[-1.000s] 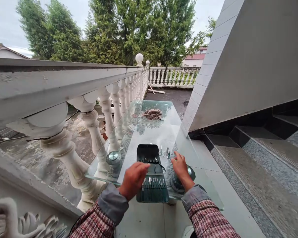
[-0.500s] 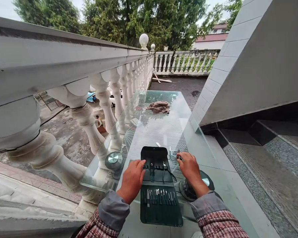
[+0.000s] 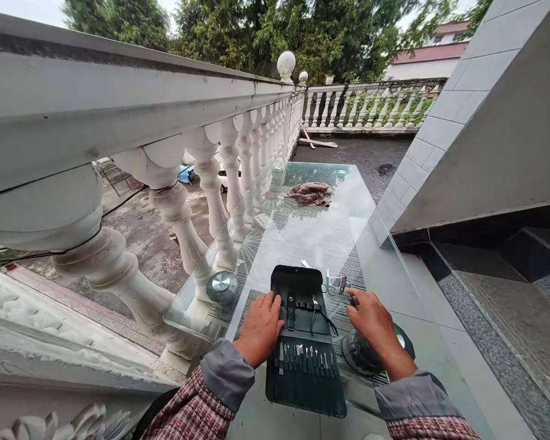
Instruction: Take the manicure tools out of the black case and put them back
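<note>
**Handling the fiddly stuff without a fumble**

So the dark tool case (image 3: 302, 391) lies unfolded by the near edge of the glass tabletop (image 3: 343, 220), slim tools (image 3: 305, 359) lined up in its lower panel. Left hand (image 3: 260, 330) rests along the case's left edge, fingers loosely stretched, nothing gripped that I can see. Right hand (image 3: 373, 321) is off the case's right side, fingertips bent over a small dark item (image 3: 352, 300) (can't tell if it's properly pinched or just touched). Near it, on the side toward the far edge, are small scissors (image 3: 327, 276) and a dark-and-silver tool (image 3: 342, 283).

My take: light pressure from the left is probably plenty to anchor the case, since glass tends to be slippery. With the right, I'd get thumb and forefinger on opposite sides of the item and lift straight up. Dragging could scratch the glass or knock the scissors. I'd also watch the plier-like tool (image 3: 318, 307) in the upper panel, as a dark handle pokes past the case's right edge and might snag a finger.
</note>
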### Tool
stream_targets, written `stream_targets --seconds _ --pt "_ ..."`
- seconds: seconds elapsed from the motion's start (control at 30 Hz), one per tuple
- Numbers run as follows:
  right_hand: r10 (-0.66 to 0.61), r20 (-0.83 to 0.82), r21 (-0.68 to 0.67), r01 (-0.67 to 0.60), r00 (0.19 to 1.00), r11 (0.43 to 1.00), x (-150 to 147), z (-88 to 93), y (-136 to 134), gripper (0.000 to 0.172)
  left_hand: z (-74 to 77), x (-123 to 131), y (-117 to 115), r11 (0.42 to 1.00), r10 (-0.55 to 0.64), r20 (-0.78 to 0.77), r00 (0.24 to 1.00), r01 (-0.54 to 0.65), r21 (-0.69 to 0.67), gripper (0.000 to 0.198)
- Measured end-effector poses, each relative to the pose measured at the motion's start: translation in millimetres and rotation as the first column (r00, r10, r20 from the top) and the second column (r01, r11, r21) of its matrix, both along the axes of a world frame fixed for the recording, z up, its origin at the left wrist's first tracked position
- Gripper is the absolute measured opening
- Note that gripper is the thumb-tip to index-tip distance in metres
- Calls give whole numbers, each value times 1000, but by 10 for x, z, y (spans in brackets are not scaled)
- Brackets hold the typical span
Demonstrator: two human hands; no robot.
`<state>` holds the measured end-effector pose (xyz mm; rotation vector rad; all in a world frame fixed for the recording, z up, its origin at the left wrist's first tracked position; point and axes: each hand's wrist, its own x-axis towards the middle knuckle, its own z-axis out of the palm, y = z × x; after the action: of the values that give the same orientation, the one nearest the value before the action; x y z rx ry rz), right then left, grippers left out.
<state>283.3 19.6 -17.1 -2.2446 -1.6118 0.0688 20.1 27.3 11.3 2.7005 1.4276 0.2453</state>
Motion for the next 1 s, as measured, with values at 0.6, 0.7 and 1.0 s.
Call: stream_targets --seconds 0.6,0.7,1.0 --pt "32 -902 61 54 430 997 -262 361 -12 39 -86 -35 30 992 -128 -36 991 128 1 44" --pt "26 -970 40 51 242 998 -362 454 -55 35 -87 -19 3 991 -134 -40 990 134 -3 44" --pt "48 -966 67 66 256 996 -491 395 -30 39 -45 36 -35 990 -138 -111 984 137 -18 47"
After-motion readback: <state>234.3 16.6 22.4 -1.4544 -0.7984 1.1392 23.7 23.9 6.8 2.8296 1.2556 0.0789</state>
